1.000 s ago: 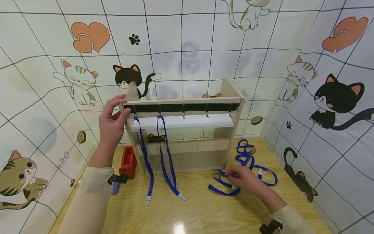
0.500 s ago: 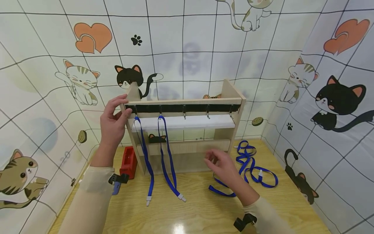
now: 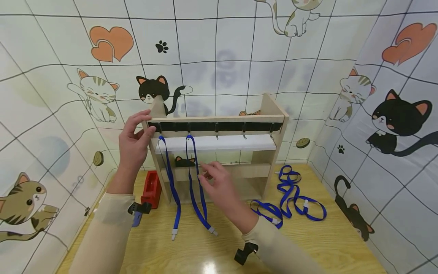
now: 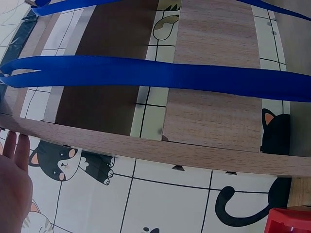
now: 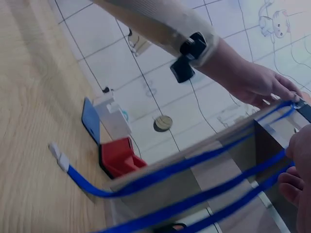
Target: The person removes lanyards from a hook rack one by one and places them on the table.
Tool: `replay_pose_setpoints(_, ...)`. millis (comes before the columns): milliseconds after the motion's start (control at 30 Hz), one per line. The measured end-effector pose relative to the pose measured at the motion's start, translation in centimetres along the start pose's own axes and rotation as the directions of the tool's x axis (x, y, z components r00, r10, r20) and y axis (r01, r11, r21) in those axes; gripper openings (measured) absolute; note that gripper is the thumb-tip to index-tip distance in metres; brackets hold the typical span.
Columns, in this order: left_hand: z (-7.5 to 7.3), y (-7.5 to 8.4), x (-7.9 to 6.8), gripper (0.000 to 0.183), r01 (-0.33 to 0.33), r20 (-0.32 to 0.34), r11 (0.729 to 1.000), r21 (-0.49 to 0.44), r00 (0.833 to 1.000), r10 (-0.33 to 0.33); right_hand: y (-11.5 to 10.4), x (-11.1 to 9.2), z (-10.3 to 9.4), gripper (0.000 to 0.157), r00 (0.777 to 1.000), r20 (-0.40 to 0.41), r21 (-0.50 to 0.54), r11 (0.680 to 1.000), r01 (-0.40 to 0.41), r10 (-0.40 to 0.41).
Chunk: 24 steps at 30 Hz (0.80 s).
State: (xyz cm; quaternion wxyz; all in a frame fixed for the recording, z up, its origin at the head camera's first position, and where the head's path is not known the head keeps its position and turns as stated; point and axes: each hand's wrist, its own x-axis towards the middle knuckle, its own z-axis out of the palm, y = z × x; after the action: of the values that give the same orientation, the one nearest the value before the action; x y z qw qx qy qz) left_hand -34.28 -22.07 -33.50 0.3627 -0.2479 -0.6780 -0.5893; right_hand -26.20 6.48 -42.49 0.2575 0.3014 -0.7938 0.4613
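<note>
A wooden rack [image 3: 219, 118] stands on the table, with a black strip [image 3: 202, 126] and several metal hooks across its front. My left hand [image 3: 134, 146] grips its upper left corner, thumb at the front. One blue lanyard [image 3: 178, 213] hangs from the leftmost hook, and a second blue lanyard [image 3: 206, 225] hangs from the hook beside it. My right hand [image 3: 220, 182] is right beside the second lanyard, fingers loosely bent and fingertips close to its strap. In the right wrist view, that hand [image 5: 301, 170] overlaps the straps at the right edge.
More blue lanyards [image 3: 283, 187] lie loosely looped on the table right of the rack. A red box [image 3: 150, 190] and a small blue item [image 3: 137, 219] sit at the rack's left. Cat-patterned tile-print walls [image 3: 236, 42] enclose the back and sides.
My right hand has moved left from the loose lanyards on the table to the second hanging lanyard, carrying nothing visible. The left hand has kept its grip on the rack's corner.
</note>
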Motion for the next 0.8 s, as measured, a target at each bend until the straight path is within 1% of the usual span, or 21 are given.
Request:
replay_pose_setpoints(67,0.0,0.0,0.0,0.034,-0.001,0.002,1.0,-0.004,1.0,0.001,-0.5,0.3,1.1,0.036,1.0,-0.025,-0.008,1.0,-0.007,0.007)
replay_pose_setpoints(233,0.0,0.0,0.0,0.033,-0.008,-0.001,1.0,-0.001,1.0,0.008,-1.0,0.7,3.3,0.038,0.994,-0.094,0.024,0.999,-0.047,0.049)
replay_pose_setpoints(367,0.1,0.0,0.1,0.034,-0.007,-0.002,1.0,0.003,1.0,0.007,-1.0,0.9,4.5,0.037,0.987,-0.134,0.029,0.996,-0.085,0.088)
replay_pose_setpoints(533,0.1,0.1,0.1,0.033,-0.003,0.0,1.0,0.008,1.0,0.003,-0.8,1.2,5.5,0.035,0.976,-0.159,0.055,0.989,-0.139,0.146)
replay_pose_setpoints(600,0.1,0.2,0.1,0.033,-0.002,0.001,1.0,0.011,1.0,0.002,-0.7,1.3,5.9,0.032,0.974,-0.174,0.056,0.989,-0.136,0.144)
replay_pose_setpoints(800,0.0,0.1,0.0,0.034,-0.003,-0.003,1.0,0.009,1.0,0.003,-0.7,1.7,7.0,0.022,0.972,-0.216,0.037,0.995,-0.09,0.096)
